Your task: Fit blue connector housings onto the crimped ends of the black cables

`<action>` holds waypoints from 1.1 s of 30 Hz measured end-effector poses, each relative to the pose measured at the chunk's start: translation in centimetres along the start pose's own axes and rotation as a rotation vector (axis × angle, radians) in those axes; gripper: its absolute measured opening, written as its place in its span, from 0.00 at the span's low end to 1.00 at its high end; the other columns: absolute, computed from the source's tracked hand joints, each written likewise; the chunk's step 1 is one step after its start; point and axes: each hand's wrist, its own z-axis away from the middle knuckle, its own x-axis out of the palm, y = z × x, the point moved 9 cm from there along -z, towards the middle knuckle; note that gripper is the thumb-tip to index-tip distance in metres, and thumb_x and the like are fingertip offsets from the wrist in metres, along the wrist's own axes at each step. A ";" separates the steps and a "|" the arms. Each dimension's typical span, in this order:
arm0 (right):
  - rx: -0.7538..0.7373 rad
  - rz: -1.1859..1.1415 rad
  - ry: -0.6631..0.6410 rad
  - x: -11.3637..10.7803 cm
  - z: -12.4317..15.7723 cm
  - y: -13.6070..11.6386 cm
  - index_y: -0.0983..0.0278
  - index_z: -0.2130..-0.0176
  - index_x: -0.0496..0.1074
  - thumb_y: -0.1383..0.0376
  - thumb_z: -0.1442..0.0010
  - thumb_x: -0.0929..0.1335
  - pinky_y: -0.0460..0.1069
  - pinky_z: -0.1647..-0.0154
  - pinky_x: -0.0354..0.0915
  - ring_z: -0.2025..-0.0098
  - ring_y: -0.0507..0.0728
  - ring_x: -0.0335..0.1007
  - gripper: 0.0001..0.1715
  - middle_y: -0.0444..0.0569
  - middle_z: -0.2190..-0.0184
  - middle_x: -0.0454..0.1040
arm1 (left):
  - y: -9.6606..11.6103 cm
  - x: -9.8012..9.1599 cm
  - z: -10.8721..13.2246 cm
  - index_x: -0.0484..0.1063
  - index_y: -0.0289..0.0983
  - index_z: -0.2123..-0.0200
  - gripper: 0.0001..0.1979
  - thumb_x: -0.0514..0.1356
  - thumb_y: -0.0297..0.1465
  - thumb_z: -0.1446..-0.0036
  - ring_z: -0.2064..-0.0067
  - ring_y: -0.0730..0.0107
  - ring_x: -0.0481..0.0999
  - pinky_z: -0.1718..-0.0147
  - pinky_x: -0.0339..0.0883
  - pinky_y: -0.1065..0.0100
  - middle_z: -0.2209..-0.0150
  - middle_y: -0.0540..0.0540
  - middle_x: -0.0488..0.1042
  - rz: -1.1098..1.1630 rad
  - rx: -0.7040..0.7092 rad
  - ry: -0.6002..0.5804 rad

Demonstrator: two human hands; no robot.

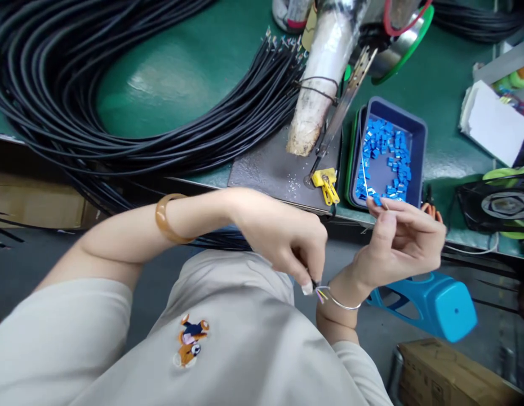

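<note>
My left hand [283,242] is closed, its thumb and fingers pinching the end of a black cable [314,283]. Several thin coloured wires [322,293] fan out from that end, close to my right wrist. My right hand [405,237] is raised at the front of the blue-grey tray [419,141], its thumb and fingertips pinched around a small blue connector [376,199]. A thin silvery wire [364,169] rises from the same fingertips across the tray. Loose blue connectors [399,160] lie inside the tray.
A large bundle of black cables [194,132] covers the bench's left side. A wrapped pipe [316,84] hangs over a dark mat [266,163], beside a slim metal tool [344,110] and a yellow clip [326,185]. Behind stands a wire spool [397,56]; below right, a blue stool [443,307].
</note>
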 end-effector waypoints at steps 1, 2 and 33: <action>-0.028 0.015 0.027 -0.2 0.0 -0.4 0.60 0.65 0.68 0.65 0.38 0.70 0.58 0.65 0.81 0.65 0.57 0.79 0.05 0.47 0.66 0.76 | 0.9 0.2 -0.4 0.75 0.41 0.83 0.14 0.67 0.18 0.54 0.80 0.72 0.69 0.80 0.60 0.68 0.83 0.50 0.73 -0.251 0.002 0.093; -0.049 0.024 0.052 -0.4 0.1 -0.7 0.59 0.64 0.68 0.65 0.37 0.70 0.58 0.65 0.81 0.65 0.58 0.79 0.05 0.47 0.67 0.76 | 1.5 0.5 -0.5 0.74 0.39 0.82 0.15 0.64 0.14 0.54 0.78 0.70 0.71 0.80 0.58 0.66 0.81 0.48 0.74 -0.515 -0.030 0.196; 0.336 -0.330 -0.554 7.3 3.8 2.6 0.58 0.63 0.80 0.68 0.40 0.73 0.46 0.60 0.77 0.57 0.51 0.78 0.05 0.44 0.59 0.79 | -9.4 -2.2 6.2 0.72 0.34 0.68 0.14 0.72 0.36 0.48 0.84 0.86 0.60 0.86 0.51 0.78 0.77 0.50 0.76 0.672 -0.100 1.242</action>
